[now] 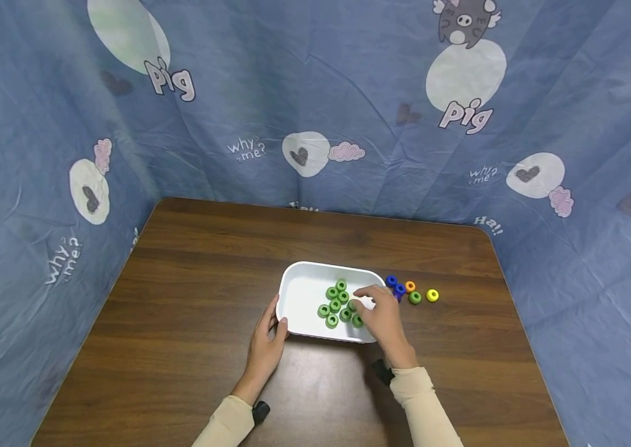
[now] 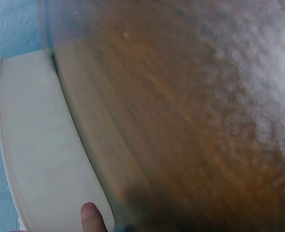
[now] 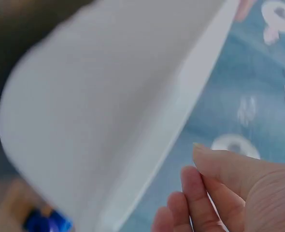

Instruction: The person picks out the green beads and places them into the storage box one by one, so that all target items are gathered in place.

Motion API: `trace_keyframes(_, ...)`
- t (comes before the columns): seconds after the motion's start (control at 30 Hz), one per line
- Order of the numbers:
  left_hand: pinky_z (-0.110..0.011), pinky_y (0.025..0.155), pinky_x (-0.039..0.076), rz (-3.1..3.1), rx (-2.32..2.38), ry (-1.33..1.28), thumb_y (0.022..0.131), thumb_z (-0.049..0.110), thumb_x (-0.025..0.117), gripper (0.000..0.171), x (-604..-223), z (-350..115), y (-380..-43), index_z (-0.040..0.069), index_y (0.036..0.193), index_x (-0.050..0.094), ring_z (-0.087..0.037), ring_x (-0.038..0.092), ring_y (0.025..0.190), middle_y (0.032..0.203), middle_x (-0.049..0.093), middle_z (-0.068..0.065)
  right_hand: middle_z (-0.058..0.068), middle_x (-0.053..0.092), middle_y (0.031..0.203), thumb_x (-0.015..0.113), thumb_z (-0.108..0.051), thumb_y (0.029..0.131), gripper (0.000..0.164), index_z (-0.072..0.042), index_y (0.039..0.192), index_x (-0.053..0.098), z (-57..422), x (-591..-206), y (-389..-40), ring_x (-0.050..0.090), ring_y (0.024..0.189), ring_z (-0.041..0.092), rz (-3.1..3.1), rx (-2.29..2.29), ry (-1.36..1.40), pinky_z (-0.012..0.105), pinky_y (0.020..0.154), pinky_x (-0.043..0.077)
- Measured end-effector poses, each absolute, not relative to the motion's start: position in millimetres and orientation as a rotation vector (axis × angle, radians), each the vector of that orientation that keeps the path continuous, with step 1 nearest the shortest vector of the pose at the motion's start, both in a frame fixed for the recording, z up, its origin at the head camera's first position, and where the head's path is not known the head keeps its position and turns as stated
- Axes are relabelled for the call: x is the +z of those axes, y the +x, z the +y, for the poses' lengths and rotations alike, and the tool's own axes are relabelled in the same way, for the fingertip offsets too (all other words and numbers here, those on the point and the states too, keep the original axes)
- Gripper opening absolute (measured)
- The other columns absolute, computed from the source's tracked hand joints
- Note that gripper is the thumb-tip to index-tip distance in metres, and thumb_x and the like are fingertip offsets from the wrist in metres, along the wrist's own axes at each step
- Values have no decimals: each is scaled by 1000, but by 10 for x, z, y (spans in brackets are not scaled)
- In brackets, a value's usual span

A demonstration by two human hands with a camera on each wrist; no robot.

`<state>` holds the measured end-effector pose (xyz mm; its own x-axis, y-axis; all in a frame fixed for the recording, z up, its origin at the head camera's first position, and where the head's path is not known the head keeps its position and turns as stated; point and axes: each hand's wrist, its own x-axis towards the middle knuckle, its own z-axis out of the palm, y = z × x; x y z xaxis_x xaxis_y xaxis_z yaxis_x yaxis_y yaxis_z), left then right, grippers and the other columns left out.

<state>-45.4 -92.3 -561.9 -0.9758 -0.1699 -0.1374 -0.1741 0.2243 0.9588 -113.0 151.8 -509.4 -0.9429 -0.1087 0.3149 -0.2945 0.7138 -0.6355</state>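
Observation:
A white rectangular tray (image 1: 299, 304) stands on the table with several green ring-shaped beads (image 1: 335, 305) in its middle and right part. My left hand (image 1: 266, 347) holds the tray's near left corner, fingers along the end; the left wrist view shows its thumb (image 2: 91, 217) against the outer wall. Over the tray's right end is my right hand (image 1: 384, 320), bent above the beads, thumb and forefinger a little apart. In the right wrist view the right hand (image 3: 234, 193) shows no bead between its fingers; the tray wall hides the beads there.
To the right of the tray lie several blue beads (image 1: 391, 281), an orange bead (image 1: 410, 286), a green bead (image 1: 415, 298) and a yellow bead (image 1: 432, 295). The brown wooden table (image 1: 203, 279) meets a blue patterned cloth (image 1: 270, 99) behind and at both sides.

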Motion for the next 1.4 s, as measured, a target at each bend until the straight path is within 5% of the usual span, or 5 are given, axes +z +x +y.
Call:
trace_keyframes(0.53,-22,87,59,2449,1939,-352,103,15,53,57,-5612,-930,-457,28,156,36,-33,55,134,159,41,-12,21,71,115,74,-6,86,26,0,111,73,2396,-5172,-1265,63,110,41,-2616,1120,-397,52,93,51)
trace_keyframes(1.4,-24,89,59,2479,1906,-369,103,16,53,57,-5601,-910,-448,29,156,36,-33,55,135,159,41,-12,26,68,117,73,-9,87,36,1,121,67,2570,-5658,-1309,62,111,40,-2794,1092,-488,53,100,47)
